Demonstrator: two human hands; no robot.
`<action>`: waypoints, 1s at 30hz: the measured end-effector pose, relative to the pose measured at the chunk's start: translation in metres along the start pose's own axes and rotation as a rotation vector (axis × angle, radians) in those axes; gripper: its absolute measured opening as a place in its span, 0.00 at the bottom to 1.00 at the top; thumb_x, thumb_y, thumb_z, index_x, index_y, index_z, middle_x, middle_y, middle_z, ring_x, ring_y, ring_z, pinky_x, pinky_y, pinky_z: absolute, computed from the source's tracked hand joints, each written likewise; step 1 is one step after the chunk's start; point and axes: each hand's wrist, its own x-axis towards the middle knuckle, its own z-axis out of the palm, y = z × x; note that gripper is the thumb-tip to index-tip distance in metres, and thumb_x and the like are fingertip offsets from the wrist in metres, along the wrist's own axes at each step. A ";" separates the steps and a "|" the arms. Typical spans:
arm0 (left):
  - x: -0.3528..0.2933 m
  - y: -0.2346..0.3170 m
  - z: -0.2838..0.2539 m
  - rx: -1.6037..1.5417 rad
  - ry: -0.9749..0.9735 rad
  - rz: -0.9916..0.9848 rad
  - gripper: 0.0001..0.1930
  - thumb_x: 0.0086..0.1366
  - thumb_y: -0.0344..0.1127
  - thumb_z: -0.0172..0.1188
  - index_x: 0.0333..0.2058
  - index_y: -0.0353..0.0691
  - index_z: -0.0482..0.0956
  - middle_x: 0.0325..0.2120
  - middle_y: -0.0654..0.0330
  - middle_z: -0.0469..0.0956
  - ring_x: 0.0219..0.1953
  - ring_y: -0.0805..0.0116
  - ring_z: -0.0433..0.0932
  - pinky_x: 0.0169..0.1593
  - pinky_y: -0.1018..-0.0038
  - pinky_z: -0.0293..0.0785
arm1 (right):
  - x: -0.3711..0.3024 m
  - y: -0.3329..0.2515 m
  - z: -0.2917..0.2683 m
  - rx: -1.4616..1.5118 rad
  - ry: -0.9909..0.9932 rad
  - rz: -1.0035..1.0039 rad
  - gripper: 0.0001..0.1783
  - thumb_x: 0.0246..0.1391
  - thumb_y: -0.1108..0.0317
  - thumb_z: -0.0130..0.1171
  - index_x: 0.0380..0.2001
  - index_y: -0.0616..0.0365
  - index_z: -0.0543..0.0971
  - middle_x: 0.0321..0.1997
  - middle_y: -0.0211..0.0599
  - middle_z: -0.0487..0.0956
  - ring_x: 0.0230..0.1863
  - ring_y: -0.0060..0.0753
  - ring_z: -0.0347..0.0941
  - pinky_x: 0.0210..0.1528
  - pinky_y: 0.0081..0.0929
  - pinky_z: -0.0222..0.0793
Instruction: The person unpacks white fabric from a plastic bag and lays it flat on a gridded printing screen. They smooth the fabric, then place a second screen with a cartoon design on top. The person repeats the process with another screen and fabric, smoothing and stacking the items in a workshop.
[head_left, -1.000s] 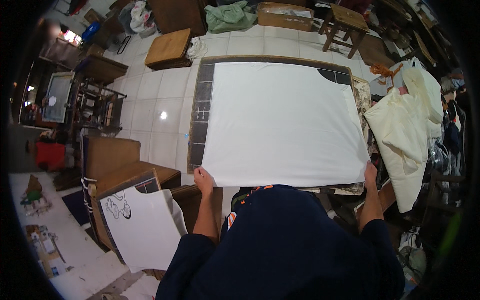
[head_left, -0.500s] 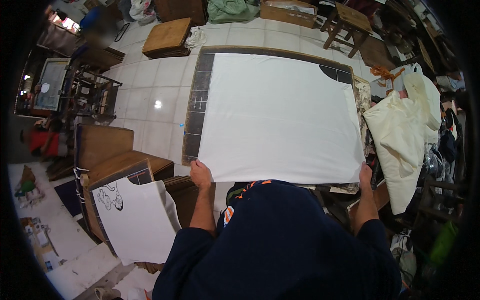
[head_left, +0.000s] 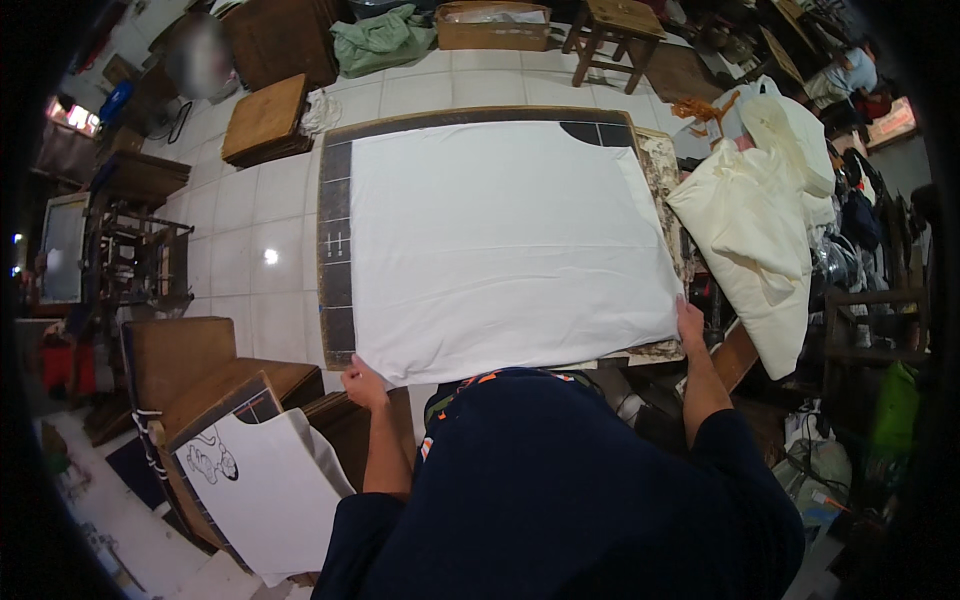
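A white cloth panel (head_left: pixel 500 240) with a curved neckline cut-out at its far right lies over a dark board (head_left: pixel 338 215) marked with white lines. My left hand (head_left: pixel 365 384) pinches the cloth's near left corner, just past the board's near edge. Closed on the near right edge of the cloth is my right hand (head_left: pixel 689 325), beside the board's right side. Shallow wrinkles run across the near half of the cloth, and its near edge slants up to the right.
At lower left, a printed white cloth piece (head_left: pixel 265 490) with a black line drawing rests on another board. A cream cloth (head_left: pixel 745 240) drapes over a pile at right. A wooden stool (head_left: pixel 615 40), a cardboard box (head_left: pixel 492 28) and stacked boards (head_left: pixel 265 118) stand on the tiled floor.
The view has swung right. My right hand has moved slightly away from me along the board, and the cloth's near edge, straight and taut before, now slants with more wrinkles.
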 end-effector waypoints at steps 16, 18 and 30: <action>-0.012 -0.060 0.025 -0.859 -0.352 -0.452 0.22 0.67 0.51 0.54 0.42 0.33 0.73 0.35 0.56 0.77 0.32 0.67 0.76 0.36 0.71 0.75 | -0.042 0.001 -0.013 -0.077 -0.068 0.113 0.25 0.59 0.49 0.53 0.28 0.64 0.79 0.22 0.40 0.77 0.22 0.33 0.76 0.19 0.30 0.71; -0.021 -0.056 0.025 -1.072 -0.551 -0.722 0.28 0.64 0.61 0.52 0.50 0.44 0.70 0.46 0.58 0.73 0.46 0.63 0.73 0.47 0.61 0.72 | -0.054 -0.004 -0.011 0.021 -0.152 0.271 0.24 0.57 0.46 0.55 0.28 0.60 0.78 0.22 0.35 0.77 0.15 0.26 0.73 0.13 0.24 0.69; -0.058 -0.060 0.011 -1.188 -0.757 -0.581 0.17 0.67 0.41 0.56 0.48 0.37 0.68 0.42 0.55 0.75 0.42 0.60 0.78 0.47 0.58 0.77 | -0.053 0.029 -0.023 0.033 -0.095 0.212 0.16 0.54 0.56 0.63 0.29 0.60 0.78 0.17 0.28 0.73 0.13 0.19 0.65 0.11 0.21 0.56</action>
